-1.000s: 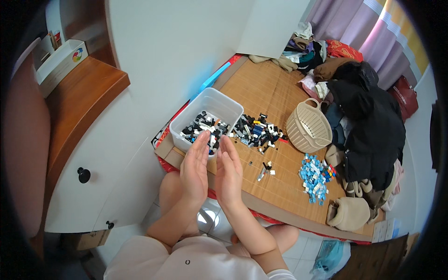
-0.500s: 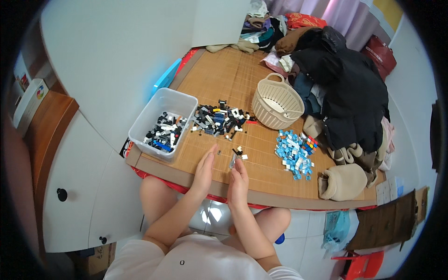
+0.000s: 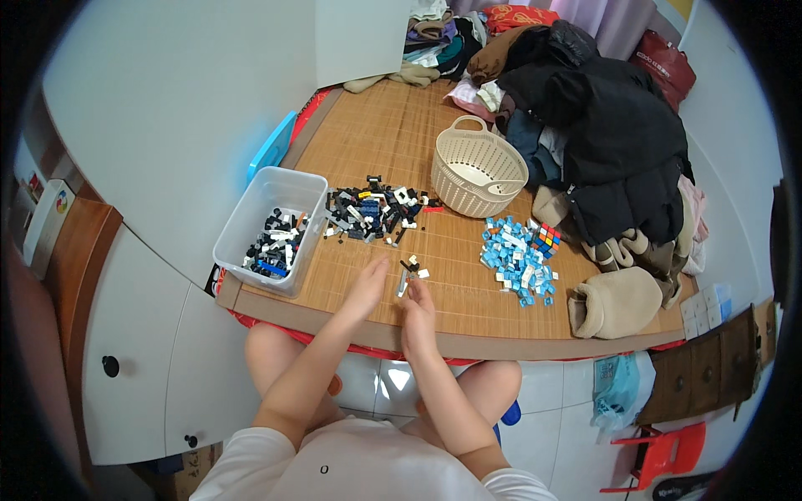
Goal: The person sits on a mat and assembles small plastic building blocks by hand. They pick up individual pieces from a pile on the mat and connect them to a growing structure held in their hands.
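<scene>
My left hand (image 3: 365, 290) hovers over the near part of the bamboo mat, fingers stretched out and nothing seen in it. Facing it, a short gap away, my right hand (image 3: 419, 322) has its fingers extended too. Just beyond the right fingertips lie a few loose toy bricks: a grey piece (image 3: 403, 284), a white piece (image 3: 423, 273) and small dark ones. Farther off spreads a pile of mixed black, white and grey bricks (image 3: 372, 210). To the left stands a clear plastic bin (image 3: 307, 179) with more bricks inside. Whether the right fingertips touch the grey piece is unclear.
A beige basket (image 3: 480, 169) stands beyond the piles. Right of my hands are blue and white pieces (image 3: 518, 263) beside a puzzle cube (image 3: 546, 240). A blue lid (image 3: 271, 150) leans behind the bin. Dark clothes (image 3: 626, 134) and a beige rolled item (image 3: 616, 314) occupy the right side.
The view has turned slightly, so the table's things sit farther left in it. Against the bricks, both hands have shifted a little to the right, still apart and facing each other.
</scene>
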`<state>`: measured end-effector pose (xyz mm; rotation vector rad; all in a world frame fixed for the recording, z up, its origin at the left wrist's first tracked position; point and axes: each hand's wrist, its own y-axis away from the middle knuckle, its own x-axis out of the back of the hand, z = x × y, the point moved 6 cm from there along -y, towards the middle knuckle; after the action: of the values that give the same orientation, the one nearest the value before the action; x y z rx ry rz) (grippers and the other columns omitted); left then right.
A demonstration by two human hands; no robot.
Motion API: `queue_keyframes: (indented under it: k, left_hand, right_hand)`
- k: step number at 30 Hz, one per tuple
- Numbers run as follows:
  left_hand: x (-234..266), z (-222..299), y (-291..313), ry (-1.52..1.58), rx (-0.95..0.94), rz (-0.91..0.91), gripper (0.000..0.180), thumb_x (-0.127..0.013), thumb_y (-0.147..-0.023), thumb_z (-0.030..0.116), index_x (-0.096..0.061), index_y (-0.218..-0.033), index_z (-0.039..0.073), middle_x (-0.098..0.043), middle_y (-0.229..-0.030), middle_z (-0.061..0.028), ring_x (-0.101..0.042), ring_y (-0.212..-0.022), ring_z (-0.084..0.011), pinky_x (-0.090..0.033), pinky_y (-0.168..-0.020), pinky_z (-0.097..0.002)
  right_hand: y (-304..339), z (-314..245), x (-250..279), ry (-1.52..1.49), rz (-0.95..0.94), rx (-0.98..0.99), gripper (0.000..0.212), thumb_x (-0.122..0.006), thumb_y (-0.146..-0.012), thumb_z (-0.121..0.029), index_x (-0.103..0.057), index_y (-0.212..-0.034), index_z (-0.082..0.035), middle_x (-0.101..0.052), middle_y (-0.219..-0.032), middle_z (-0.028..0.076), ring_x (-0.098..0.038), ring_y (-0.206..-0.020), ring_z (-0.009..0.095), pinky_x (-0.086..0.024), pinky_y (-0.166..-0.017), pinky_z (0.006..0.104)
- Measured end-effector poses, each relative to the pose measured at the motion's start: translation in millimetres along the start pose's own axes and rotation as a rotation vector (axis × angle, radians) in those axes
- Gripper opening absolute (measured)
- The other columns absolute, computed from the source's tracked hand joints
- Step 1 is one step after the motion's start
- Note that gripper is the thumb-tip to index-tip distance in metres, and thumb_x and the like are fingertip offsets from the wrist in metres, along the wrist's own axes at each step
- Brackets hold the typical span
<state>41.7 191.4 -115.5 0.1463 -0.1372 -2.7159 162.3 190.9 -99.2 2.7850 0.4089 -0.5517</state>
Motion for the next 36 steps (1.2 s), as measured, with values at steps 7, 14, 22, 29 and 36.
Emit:
queue_keyframes:
  k: [7, 14, 22, 29, 36]
  left_hand:
    - [-15, -10, 6, 0.004, -0.059, -0.064, 0.044, -0.038, -0.094, 0.025, -0.043, -0.126, -0.005, -0.046, -0.129, -0.0148, -0.040, -0.122, -0.0213, -0.029, -0.102, -0.0307]
    - [-29, -5, 23, 0.287, 0.074, -0.031, 0.046, -0.037, -0.095, 0.026, -0.038, -0.130, -0.003, -0.040, -0.134, -0.0147, -0.036, -0.125, -0.0205, -0.027, -0.103, -0.0301]
    - [-37, -9, 30, 0.545, 0.154, -0.002, 0.050, -0.034, -0.095, 0.027, -0.026, -0.135, -0.002, -0.031, -0.139, -0.0166, -0.028, -0.131, -0.0215, -0.020, -0.108, -0.0309]
    - [-36, -5, 36, 0.624, 0.139, 0.022, 0.050, -0.036, -0.094, 0.024, -0.024, -0.136, -0.002, -0.030, -0.139, -0.0177, -0.026, -0.131, -0.0224, -0.020, -0.108, -0.0329]
    - [-37, -3, 44, 0.725, 0.113, 0.028, 0.049, -0.037, -0.093, 0.021, -0.026, -0.134, -0.005, -0.029, -0.139, -0.0190, -0.025, -0.132, -0.0235, -0.021, -0.108, -0.0331]
  right_hand:
    - [-2, 0, -7, -0.004, 0.014, -0.018, 0.061, -0.036, -0.076, 0.009, -0.024, -0.136, 0.005, -0.032, -0.137, 0.016, -0.029, -0.128, 0.023, -0.023, -0.104, 0.0309]
    - [-5, 4, -11, -0.022, -0.018, -0.029, 0.058, -0.035, -0.078, 0.009, -0.026, -0.135, 0.000, -0.036, -0.134, 0.014, -0.037, -0.122, 0.021, -0.032, -0.098, 0.0286]
    - [-12, 12, -1, 0.035, 0.017, 0.020, 0.057, -0.036, -0.082, 0.008, -0.021, -0.136, 0.001, -0.029, -0.139, 0.016, -0.032, -0.127, 0.024, -0.026, -0.105, 0.0321]
    - [-12, 17, 2, 0.042, 0.015, 0.007, 0.057, -0.036, -0.080, 0.009, -0.024, -0.135, 0.002, -0.030, -0.139, 0.017, -0.028, -0.130, 0.024, -0.023, -0.107, 0.0328]
    - [-3, 10, -2, -0.042, 0.012, 0.000, 0.051, -0.035, -0.080, 0.009, -0.032, -0.131, 0.005, -0.035, -0.136, 0.017, -0.032, -0.127, 0.024, -0.024, -0.106, 0.0324]
